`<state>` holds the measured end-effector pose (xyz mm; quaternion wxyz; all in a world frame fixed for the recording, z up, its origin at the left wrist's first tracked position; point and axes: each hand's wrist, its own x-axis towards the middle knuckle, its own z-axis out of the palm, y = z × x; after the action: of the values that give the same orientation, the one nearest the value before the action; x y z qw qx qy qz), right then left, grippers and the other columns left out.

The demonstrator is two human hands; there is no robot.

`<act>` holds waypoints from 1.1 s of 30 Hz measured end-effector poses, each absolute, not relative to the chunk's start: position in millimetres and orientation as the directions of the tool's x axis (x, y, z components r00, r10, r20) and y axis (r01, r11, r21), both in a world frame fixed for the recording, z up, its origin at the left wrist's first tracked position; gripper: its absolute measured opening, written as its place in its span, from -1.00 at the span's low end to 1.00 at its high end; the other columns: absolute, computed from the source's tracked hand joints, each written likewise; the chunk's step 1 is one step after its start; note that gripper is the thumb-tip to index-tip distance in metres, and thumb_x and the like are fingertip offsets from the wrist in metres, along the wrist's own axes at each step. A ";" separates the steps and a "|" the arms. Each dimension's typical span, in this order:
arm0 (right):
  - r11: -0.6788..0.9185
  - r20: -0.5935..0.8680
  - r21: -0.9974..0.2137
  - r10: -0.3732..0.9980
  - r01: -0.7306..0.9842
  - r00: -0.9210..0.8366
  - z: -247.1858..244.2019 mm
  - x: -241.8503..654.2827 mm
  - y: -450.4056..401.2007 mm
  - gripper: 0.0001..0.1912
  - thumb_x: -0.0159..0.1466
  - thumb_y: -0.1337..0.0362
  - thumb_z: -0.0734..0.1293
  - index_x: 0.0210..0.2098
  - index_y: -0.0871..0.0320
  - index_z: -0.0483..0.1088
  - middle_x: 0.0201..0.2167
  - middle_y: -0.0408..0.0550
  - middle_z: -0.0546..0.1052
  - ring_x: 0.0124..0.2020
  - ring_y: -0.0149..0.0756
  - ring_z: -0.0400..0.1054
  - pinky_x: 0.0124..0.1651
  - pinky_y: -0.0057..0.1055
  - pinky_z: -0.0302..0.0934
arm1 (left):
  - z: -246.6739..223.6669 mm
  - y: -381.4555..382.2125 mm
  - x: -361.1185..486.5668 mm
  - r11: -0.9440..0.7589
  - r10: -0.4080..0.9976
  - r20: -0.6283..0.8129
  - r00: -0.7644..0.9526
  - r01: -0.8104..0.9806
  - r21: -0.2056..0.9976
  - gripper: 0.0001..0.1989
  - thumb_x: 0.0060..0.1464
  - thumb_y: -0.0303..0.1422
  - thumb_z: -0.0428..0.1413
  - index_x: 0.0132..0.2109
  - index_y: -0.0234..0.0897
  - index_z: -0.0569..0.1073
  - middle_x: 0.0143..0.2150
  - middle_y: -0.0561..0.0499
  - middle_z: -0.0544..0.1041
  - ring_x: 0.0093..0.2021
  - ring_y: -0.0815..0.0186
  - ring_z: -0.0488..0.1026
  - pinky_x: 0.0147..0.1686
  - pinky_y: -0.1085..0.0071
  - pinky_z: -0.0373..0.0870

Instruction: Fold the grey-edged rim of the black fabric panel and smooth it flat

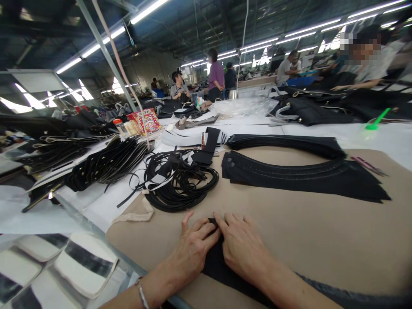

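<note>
A curved black fabric piece lies on the tan mat at the near edge, running off toward the lower right. At its far tip, my left hand pinches the edge, thumb side raised and fingers bent. My right hand is close beside it, its fingertips pressed onto the same tip and nearly touching the left fingers. My forearms cover part of the piece. Just beyond my hands sits a coil of thin black strips. Farther right lie a curved stack of black pieces and another stack behind it.
The tan mat covers the near table. Pink-handled scissors or snips lie at its right. Fanned black pieces stand left. White panels with black bands sit lower left, below the table edge. Several people work farther back.
</note>
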<state>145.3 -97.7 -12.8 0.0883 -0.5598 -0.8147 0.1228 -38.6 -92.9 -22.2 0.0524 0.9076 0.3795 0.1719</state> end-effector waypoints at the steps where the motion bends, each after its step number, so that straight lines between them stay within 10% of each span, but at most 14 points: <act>1: 0.323 -0.028 -0.345 0.935 0.881 -0.354 -2.5 149.7 -96.8 -0.35 0.17 0.44 0.15 0.28 0.19 0.20 0.06 0.16 0.40 0.07 0.02 0.25 0.15 0.03 0.07 | -20.5 -92.9 -38.0 -0.696 0.718 0.265 0.644 0.676 0.241 -0.49 0.15 -0.62 -0.09 0.16 -0.09 0.36 -0.02 0.01 0.54 0.11 0.22 0.33 0.27 0.01 -0.30; 8: 0.250 -0.033 -0.472 0.953 0.845 -0.301 -0.2 187.9 -117.9 -0.35 0.19 0.33 0.30 0.27 0.20 0.17 0.12 0.10 0.35 0.15 -0.03 0.14 0.23 -0.05 -0.02 | -9.0 -97.0 -12.3 -0.561 0.824 0.354 0.443 0.730 0.391 -0.69 0.15 -0.57 -0.05 -0.11 -0.15 0.48 -0.11 -0.01 0.50 -0.02 0.22 0.38 0.14 0.04 -0.02; 16: 0.190 -0.040 -0.523 0.968 0.831 -0.247 -1.7 186.4 -118.6 -0.78 0.21 0.47 0.29 -0.13 0.23 0.38 -0.19 0.04 0.47 -0.11 -0.12 0.32 -0.02 -0.23 0.18 | -3.1 -83.1 18.6 -0.678 0.720 0.212 0.661 0.604 0.419 -0.67 0.11 -0.64 0.02 -0.06 -0.20 0.47 -0.16 0.02 0.50 -0.07 0.24 0.36 -0.01 0.23 0.20; 33: 0.221 -0.083 -0.589 0.940 0.777 -0.331 0.5 207.6 -129.3 -0.83 0.27 0.51 0.23 -0.25 0.18 0.39 -0.24 -0.04 0.43 -0.20 -0.23 0.34 -0.14 -0.36 0.16 | -14.8 -98.6 11.6 -0.674 0.702 0.160 0.694 0.573 0.466 -0.63 0.26 -0.56 -0.10 0.03 -0.15 0.50 -0.13 0.00 0.49 -0.09 0.29 0.38 -0.06 0.36 0.36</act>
<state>207.6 -129.3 0.5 0.1473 -0.5594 -0.7674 0.2766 11.6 -98.6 -14.8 0.1939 0.8997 0.3544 0.1655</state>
